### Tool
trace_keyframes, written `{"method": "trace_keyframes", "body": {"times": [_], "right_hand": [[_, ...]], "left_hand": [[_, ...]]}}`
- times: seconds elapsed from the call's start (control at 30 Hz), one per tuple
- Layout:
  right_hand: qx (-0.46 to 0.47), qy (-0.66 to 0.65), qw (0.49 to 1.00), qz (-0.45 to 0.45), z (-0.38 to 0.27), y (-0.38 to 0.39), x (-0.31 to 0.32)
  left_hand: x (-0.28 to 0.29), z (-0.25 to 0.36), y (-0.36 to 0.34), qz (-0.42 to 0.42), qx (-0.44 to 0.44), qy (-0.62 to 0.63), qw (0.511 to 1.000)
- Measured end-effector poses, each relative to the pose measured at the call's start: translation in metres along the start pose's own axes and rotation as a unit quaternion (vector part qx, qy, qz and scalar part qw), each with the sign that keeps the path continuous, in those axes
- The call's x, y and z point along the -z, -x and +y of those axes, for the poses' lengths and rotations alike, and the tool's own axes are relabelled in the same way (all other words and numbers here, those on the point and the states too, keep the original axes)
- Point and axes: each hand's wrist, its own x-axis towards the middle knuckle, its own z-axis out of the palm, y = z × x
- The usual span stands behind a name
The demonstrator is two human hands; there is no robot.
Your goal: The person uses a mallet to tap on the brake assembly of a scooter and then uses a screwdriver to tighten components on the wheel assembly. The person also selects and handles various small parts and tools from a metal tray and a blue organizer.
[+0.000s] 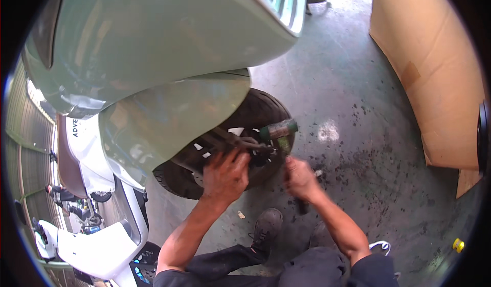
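Note:
My right hand grips the handle of a mallet, its head green at the ends with a worn metal-coloured middle. The head is raised beside the hub side of a scooter's front wheel. My left hand has its fingers curled at the dark fork parts by the hub. What those fingers hold is hidden behind them. Above both hands spreads the pale green front fender, below the scooter's larger green body panel.
A big cardboard sheet stands at the right. White scooter bodywork is at the lower left. My shoe rests on the stained grey floor. A small yellow object lies at the far right.

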Motion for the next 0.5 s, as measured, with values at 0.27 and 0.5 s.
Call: {"method": "trace_keyframes", "body": {"times": [0.27, 0.5], "right_hand": [[-0.243, -0.347, 0.904, 0.057, -0.048, -0.024, 0.061], [-0.145, -0.088, 0.975, -0.145, -0.038, -0.012, -0.005]], "left_hand": [[0.006, -0.002, 0.002, -0.008, 0.014, 0.013, 1.0], [0.004, -0.003, 0.008, 0.007, -0.015, 0.02, 1.0]]}}
